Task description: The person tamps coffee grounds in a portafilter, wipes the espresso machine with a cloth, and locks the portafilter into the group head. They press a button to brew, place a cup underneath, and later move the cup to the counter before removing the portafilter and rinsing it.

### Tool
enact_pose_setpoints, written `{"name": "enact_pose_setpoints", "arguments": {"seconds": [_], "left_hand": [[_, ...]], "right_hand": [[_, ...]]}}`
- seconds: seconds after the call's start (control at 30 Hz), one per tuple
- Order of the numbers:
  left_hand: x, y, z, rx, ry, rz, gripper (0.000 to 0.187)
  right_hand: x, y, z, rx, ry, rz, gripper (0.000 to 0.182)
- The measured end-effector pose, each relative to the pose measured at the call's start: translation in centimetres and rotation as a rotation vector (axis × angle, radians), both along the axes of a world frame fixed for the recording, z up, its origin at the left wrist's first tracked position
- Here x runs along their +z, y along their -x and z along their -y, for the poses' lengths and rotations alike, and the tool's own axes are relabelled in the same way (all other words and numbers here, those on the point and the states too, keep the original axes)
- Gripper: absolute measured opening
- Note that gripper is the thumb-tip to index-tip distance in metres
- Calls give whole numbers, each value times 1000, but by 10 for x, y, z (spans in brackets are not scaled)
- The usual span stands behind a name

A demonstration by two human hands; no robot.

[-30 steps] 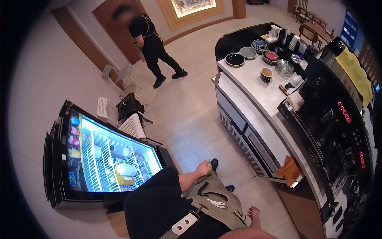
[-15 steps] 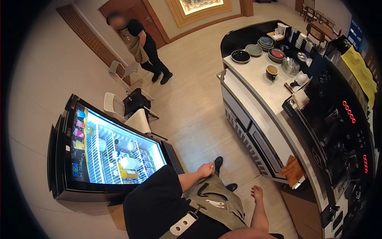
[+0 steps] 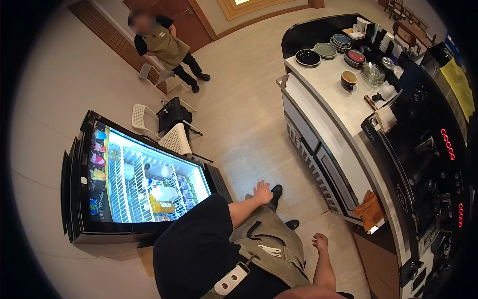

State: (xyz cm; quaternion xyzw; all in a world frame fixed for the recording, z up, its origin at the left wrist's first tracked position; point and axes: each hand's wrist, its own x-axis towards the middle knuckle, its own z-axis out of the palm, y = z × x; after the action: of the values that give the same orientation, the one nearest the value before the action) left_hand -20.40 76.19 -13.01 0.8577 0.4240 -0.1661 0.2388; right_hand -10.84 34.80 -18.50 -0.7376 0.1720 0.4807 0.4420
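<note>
My left hand [image 3: 263, 193] is held out in front of my khaki apron [image 3: 269, 234], fingers apart and holding nothing. It is above the floor, to the right of the lit drinks fridge [image 3: 154, 184]. My right hand [image 3: 320, 242] hangs at my other side, its fingers loosely bent and apart, with nothing visible in it. The nearest thing to it is the counter's lower cabinet [image 3: 366, 249], which it does not touch. An orange cloth [image 3: 367, 212] hangs from the counter edge above that side.
A coffee machine [image 3: 413, 144] stands on the right counter [image 3: 328, 82], with stacked plates [image 3: 341, 42], a cup [image 3: 348, 79] and glass dishes [image 3: 373, 74]. White chairs [image 3: 175, 139] and a black bag [image 3: 174, 115] line the left wall. A co-worker [image 3: 164, 47] stands near the door.
My left hand has risen slightly and its fingers have spread. The co-worker has turned more toward me. My view has shifted a little; my right hand hangs much as before.
</note>
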Motion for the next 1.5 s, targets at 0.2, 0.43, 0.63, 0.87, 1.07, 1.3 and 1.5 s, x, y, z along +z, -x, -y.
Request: {"name": "enact_pose_setpoints", "arguments": {"seconds": [0.2, 0.43, 0.63, 0.87, 1.07, 1.3, 1.5], "left_hand": [[-28, 13, 10, -25, 313, 182, 46], [-45, 65, 19, -234, 499, -192, 60], [-84, 75, -18, -173, 597, 41, 49], [-18, 16, -1, 92, 721, 8, 46], [-22, -25, 19, -55, 731, 25, 44], [-18, -50, 31, -104, 740, 80, 42], [-19, -39, 8, 34, 767, 109, 38]], "right_hand": [[1, -2, 36, -194, 68, 37, 24], [1, 9, 28, -183, 43, 54, 26], [-36, 25, 29, -231, -96, 183, 25], [7, 51, 62, -448, 42, 253, 27], [43, 74, 82, -726, -86, 226, 27], [261, -120, 13, -694, -462, 738, 29], [418, -289, -60, -651, -1153, 450, 19]]}}
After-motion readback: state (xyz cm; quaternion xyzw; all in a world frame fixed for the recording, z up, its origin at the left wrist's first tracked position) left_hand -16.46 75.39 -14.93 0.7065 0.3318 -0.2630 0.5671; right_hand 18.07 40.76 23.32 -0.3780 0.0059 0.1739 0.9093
